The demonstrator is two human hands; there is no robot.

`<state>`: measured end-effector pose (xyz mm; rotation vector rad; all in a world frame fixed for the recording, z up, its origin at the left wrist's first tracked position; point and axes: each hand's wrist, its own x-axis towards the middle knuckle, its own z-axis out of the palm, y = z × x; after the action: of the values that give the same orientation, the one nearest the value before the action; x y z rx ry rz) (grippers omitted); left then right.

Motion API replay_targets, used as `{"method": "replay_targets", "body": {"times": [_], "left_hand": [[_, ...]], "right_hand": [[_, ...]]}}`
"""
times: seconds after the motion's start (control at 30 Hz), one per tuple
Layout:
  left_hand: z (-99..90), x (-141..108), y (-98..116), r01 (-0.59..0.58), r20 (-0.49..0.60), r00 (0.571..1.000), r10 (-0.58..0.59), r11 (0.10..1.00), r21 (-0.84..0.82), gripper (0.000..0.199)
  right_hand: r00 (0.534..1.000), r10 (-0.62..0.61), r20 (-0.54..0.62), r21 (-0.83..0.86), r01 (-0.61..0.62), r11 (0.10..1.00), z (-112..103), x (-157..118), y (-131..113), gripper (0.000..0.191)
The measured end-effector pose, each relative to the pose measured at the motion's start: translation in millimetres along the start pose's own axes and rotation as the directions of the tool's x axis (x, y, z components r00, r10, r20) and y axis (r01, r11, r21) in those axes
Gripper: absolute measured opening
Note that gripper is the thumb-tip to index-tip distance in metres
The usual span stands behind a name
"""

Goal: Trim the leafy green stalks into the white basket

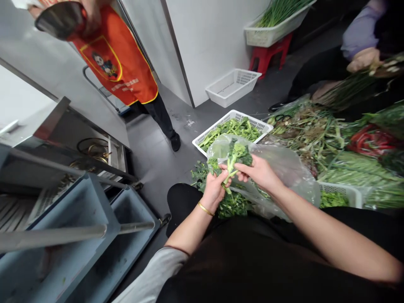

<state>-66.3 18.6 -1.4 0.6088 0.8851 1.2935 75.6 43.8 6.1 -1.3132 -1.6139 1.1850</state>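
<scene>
Between my hands is a green broccolini stalk (232,162) with a leafy, budded head pointing up. My left hand (215,187), with a gold bangle at the wrist, is closed around its lower stem; a second small head (213,165) shows by those fingers. My right hand (260,172) pinches the stalk and its leaves from the other side. Under and behind the hands spreads a clear plastic bag (284,168). Loose green leaves (233,205) lie below, close to my lap. Just beyond, a white basket (233,113) holds cut broccolini stems.
A blue-grey cart (94,227) stands at left. A person in an orange apron (116,59) holds a metal bowl (61,20). At right, another person's hand (364,59) holds green onions (341,90) over heaped vegetables. A white basket (232,90) and a red stool (268,54) stand by the wall.
</scene>
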Motion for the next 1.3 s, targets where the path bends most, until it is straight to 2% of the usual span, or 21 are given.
{"method": "replay_targets", "body": {"times": [0.07, 0.13, 0.23, 0.27, 0.3, 0.33, 0.37, 0.43, 0.5, 0.6, 0.7, 0.83, 0.9, 0.93, 0.97, 1.0, 1.07, 1.13, 1.2, 1.27, 1.3], "left_hand": [[4.7, -3.1, -3.5, -0.012, -0.035, 0.999, 0.012, 1.000, -0.004, 0.041], [9.2, -4.8, -6.4, -0.044, -0.099, 0.994, 0.041, 0.999, -0.025, 0.041], [13.7, -5.9, -6.3, -0.025, -0.133, 0.991, 0.020, 0.999, -0.033, 0.041], [14.6, -6.1, -5.2, -0.006, -0.129, 0.992, 0.002, 1.000, -0.026, 0.040], [15.3, -6.3, -3.9, 0.001, -0.124, 0.992, -0.004, 1.000, -0.017, 0.039], [15.7, -6.5, -2.6, -0.008, -0.117, 0.993, 0.007, 1.000, -0.006, 0.038], [15.8, -6.8, -1.7, -0.035, -0.107, 0.994, 0.036, 0.999, 0.007, 0.037], [15.3, -7.6, -1.1, -0.116, -0.089, 0.989, 0.121, 0.992, 0.057, 0.037], [13.6, -8.4, -2.6, -0.188, -0.078, 0.977, 0.201, 0.971, 0.149, 0.038], [10.1, -8.2, -7.6, -0.229, -0.092, 0.962, 0.259, 0.940, 0.253, 0.035], [8.0, -7.5, -12.7, -0.085, -0.143, 0.984, 0.110, 0.982, 0.167, 0.032], [8.6, -7.9, -9.9, 0.125, -0.086, 0.989, -0.124, 0.992, 0.003, 0.035], [7.8, -6.9, -3.2, 0.199, -0.031, 0.979, -0.202, 0.977, -0.083, 0.038], [6.7, -6.0, 0.6, 0.210, -0.027, 0.976, -0.215, 0.971, -0.116, 0.038], [5.3, -5.2, 4.0, 0.197, -0.043, 0.978, -0.205, 0.971, -0.133, 0.038], [3.9, -4.8, 6.7, 0.164, -0.073, 0.982, -0.175, 0.978, -0.130, 0.036], [1.9, -5.4, 9.0, 0.093, -0.126, 0.987, -0.103, 0.992, -0.089, 0.033], [2.6, -8.0, 7.7, 0.098, -0.101, 0.990, -0.103, 0.993, -0.060, 0.032], [5.5, -11.3, 4.5, 0.161, -0.023, 0.986, -0.163, 0.986, -0.053, 0.033], [8.7, -13.8, 1.4, 0.245, 0.054, 0.968, -0.244, 0.969, -0.018, 0.033], [10.0, -14.7, 0.2, 0.276, 0.074, 0.958, -0.275, 0.961, 0.008, 0.032]], "right_hand": [[0.998, -0.050, -0.040, -0.173, 0.043, 0.984, -4.2, 7.9, -2.5, 0.035], [0.964, -0.250, -0.086, -0.433, 0.190, 0.881, 0.6, -1.5, -1.4, 0.026], [0.822, -0.556, 0.123, -0.549, 0.524, 0.652, 13.9, -32.5, 5.8, 0.024], [0.775, -0.600, 0.198, -0.505, 0.605, 0.615, 16.1, -41.0, 7.9, 0.026], [0.761, -0.609, 0.224, -0.459, 0.633, 0.623, 16.0, -46.3, 8.8, 0.028], [0.792, -0.578, 0.195, -0.422, 0.600, 0.680, 13.4, -47.7, 8.5, 0.028], [0.855, -0.504, 0.123, -0.386, 0.509, 0.769, 8.7, -45.2, 6.9, 0.029], [0.963, -0.267, -0.029, -0.299, 0.247, 0.922, -4.0, -31.1, 0.9, 0.033], [0.995, -0.074, -0.062, -0.250, 0.056, 0.967, -14.1, -12.4, -5.3, 0.038], [0.994, -0.072, -0.083, -0.375, 0.036, 0.926, -12.5, 4.7, -6.6, 0.041], [0.955, -0.289, -0.074, -0.602, 0.188, 0.776, 3.0, -1.7, 3.1, 0.031], [0.846, -0.511, 0.153, -0.676, 0.467, 0.571, 7.3, -29.5, 23.3, 0.025], [0.774, -0.564, 0.289, -0.575, 0.611, 0.544, -6.7, -41.0, 34.5, 0.028], [0.765, -0.550, 0.335, -0.533, 0.635, 0.559, -17.7, -44.6, 40.2, 0.029], [0.791, -0.498, 0.354, -0.530, 0.609, 0.590, -30.6, -46.6, 45.6, 0.030], [0.848, -0.403, 0.344, -0.577, 0.529, 0.622, -44.7, -46.9, 50.4, 0.030], [0.967, -0.128, 0.221, -0.747, 0.252, 0.616, -70.8, -43.4, 55.6, 0.032], [0.996, 0.053, 0.075, -0.815, 0.030, 0.578, -85.8, -36.3, 51.8, 0.044], [0.994, 0.076, 0.073, -0.662, -0.008, 0.750, -83.5, -27.2, 38.5, 0.056], [0.993, 0.008, 0.120, -0.276, 0.025, 0.961, -66.5, -16.7, 20.5, 0.054], [0.992, -0.025, 0.123, -0.079, 0.035, 0.996, -55.2, -11.2, 12.1, 0.051]]}}
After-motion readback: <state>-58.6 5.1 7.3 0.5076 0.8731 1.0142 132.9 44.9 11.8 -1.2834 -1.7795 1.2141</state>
